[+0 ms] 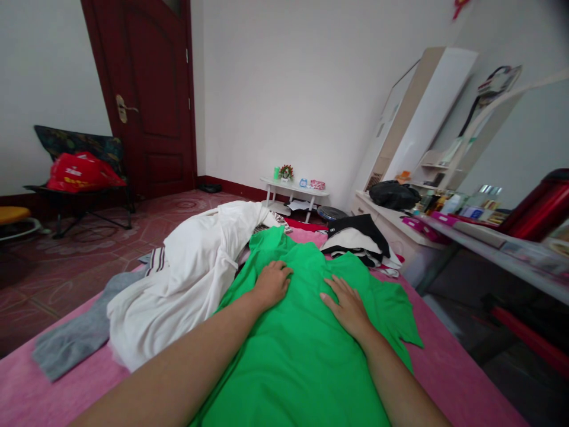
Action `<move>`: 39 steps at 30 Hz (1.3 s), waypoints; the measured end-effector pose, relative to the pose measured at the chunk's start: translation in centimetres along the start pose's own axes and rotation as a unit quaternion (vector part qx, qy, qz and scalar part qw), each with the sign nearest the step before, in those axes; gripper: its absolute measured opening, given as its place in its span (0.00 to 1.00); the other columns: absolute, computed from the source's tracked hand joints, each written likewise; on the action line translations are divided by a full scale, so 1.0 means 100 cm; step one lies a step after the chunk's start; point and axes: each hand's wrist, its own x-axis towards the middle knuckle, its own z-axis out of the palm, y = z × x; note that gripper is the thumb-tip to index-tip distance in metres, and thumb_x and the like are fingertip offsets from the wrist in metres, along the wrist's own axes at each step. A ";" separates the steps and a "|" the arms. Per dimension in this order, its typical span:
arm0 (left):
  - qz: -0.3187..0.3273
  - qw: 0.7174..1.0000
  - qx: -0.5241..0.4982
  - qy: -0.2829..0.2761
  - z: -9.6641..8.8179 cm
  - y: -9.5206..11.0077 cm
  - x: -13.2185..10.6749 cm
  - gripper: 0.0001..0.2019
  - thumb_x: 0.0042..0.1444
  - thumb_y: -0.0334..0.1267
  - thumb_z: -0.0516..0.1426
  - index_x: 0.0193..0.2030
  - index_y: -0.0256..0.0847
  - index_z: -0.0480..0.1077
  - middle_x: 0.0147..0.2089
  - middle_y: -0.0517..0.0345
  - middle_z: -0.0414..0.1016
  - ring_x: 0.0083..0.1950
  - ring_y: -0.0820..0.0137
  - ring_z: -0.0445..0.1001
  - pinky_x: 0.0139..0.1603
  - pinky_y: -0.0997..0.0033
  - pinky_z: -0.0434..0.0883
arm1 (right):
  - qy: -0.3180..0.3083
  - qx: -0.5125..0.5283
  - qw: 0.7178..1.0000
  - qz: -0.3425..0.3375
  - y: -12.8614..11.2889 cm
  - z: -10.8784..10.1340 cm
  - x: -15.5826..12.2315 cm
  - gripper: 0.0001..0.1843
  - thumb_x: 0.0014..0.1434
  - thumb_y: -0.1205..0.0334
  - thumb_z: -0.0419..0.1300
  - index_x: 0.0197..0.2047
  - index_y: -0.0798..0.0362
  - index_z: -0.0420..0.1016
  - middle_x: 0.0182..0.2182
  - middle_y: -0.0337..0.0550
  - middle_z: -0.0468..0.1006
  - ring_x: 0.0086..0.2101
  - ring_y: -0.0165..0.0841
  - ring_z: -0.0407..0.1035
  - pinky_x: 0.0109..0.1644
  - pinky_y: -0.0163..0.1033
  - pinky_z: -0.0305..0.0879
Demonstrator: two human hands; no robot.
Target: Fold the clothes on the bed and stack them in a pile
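A green T-shirt lies spread over the pink bed cover, its collar end away from me and one sleeve out to the right. My left hand rests on its upper part, palm down with the fingers slightly bent. On the right half of the shirt my right hand lies flat, fingers spread. Neither hand grips the cloth. Left of the shirt, a white garment with dark-striped trim lies in a loose heap, partly over a grey garment.
Black and white folded clothes sit at the bed's far right. A small white table stands by the wall. To the right is a cluttered dresser. A folding chair holds a red bag near the door.
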 end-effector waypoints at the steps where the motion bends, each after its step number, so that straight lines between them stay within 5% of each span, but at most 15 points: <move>1: 0.000 1.000 0.000 0.001 0.000 0.000 0.000 0.16 0.59 0.35 0.53 0.54 0.41 0.71 0.53 0.49 0.69 0.54 0.61 0.67 0.57 0.61 0.65 | 0.000 -0.001 1.000 0.000 0.000 0.000 0.000 0.30 0.62 0.45 0.48 0.64 0.48 0.61 0.66 0.47 0.55 0.65 0.45 0.46 0.65 0.60 0.44; 11: -0.001 0.999 0.033 -0.016 0.004 0.002 -0.003 0.19 0.62 0.38 0.49 0.58 0.42 0.67 0.59 0.48 0.66 0.59 0.60 0.65 0.59 0.60 0.63 | -0.018 -0.023 1.000 0.002 0.003 0.003 0.001 0.30 0.63 0.44 0.45 0.65 0.45 0.58 0.67 0.43 0.52 0.66 0.43 0.44 0.66 0.58 0.41; 17: -0.018 0.991 0.072 -0.109 0.002 0.019 -0.022 0.29 0.65 0.52 0.41 0.69 0.40 0.52 0.71 0.44 0.46 0.71 0.52 0.44 0.67 0.47 0.45 | -0.058 -0.092 0.994 0.013 -0.013 -0.003 -0.012 0.33 0.65 0.43 0.39 0.69 0.48 0.48 0.69 0.44 0.43 0.67 0.43 0.37 0.66 0.59 0.39; 25: 0.097 0.962 0.046 -0.252 -0.062 0.012 -0.093 0.33 0.64 0.56 0.42 0.70 0.40 0.46 0.73 0.42 0.37 0.72 0.52 0.38 0.68 0.47 0.45 | -0.097 -0.063 0.991 -0.067 -0.010 -0.028 -0.077 0.34 0.64 0.40 0.41 0.69 0.44 0.49 0.69 0.44 0.43 0.67 0.43 0.36 0.67 0.57 0.39; 32: 0.154 0.955 -0.100 -0.233 -0.135 -0.019 -0.177 0.20 0.61 0.29 0.47 0.56 0.50 0.68 0.67 0.56 0.57 0.61 0.64 0.66 0.60 0.67 0.65 | -0.145 0.178 0.969 -0.087 0.019 -0.077 -0.156 0.22 0.58 0.55 0.51 0.54 0.46 0.74 0.63 0.43 0.62 0.62 0.42 0.55 0.66 0.53 0.47; 35: 0.153 0.949 -0.124 -0.247 -0.150 -0.030 -0.203 0.21 0.60 0.26 0.47 0.53 0.53 0.70 0.61 0.57 0.65 0.57 0.65 0.69 0.56 0.70 0.68 | -0.179 0.246 0.951 -0.048 0.030 -0.096 -0.195 0.16 0.54 0.58 0.56 0.45 0.42 0.79 0.62 0.41 0.64 0.61 0.44 0.57 0.65 0.55 0.49; 39: 0.145 0.952 -0.119 -0.241 -0.149 -0.038 -0.220 0.22 0.59 0.28 0.48 0.56 0.54 0.68 0.67 0.58 0.57 0.62 0.62 0.64 0.60 0.66 0.65 | -0.171 0.291 0.939 -0.067 0.030 -0.098 -0.230 0.22 0.49 0.58 0.66 0.49 0.37 0.77 0.64 0.45 0.59 0.60 0.46 0.59 0.60 0.52 0.60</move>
